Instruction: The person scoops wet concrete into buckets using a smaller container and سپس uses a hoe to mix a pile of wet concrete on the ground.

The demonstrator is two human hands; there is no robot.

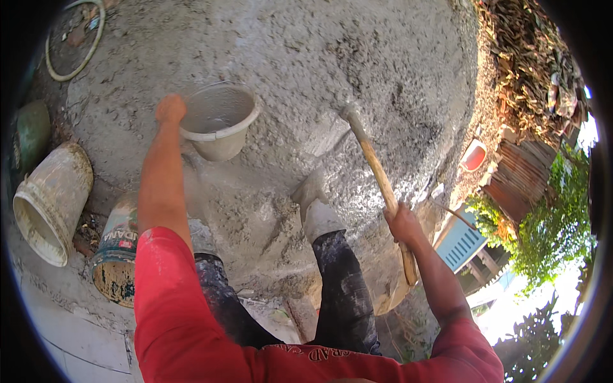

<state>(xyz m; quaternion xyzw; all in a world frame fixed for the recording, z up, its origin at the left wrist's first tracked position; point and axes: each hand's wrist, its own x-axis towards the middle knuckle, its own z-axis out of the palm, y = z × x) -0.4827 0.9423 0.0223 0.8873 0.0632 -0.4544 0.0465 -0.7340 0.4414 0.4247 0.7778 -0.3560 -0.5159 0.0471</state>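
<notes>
My left hand (171,110) is closed at the left side of a grey bucket (223,145), gripping it at the rim. The bucket is tilted, its mouth toward the far side, and its inside is coated with wet grey mix. My right hand (403,225) is wrapped round the long wooden handle of a hoe (375,165). The hoe's far end rests in the wet concrete (287,57), and its blade is mostly hidden by grey mix. My feet stand in the concrete, coated with it.
Left of me lie a dirty white bucket (56,198), a dark paint bucket (118,255) and a green container (32,137). A pale hose (96,48) curls at the far left. To the right are dry leaves (530,64), a red basin (473,156) and rusty corrugated sheets (520,175).
</notes>
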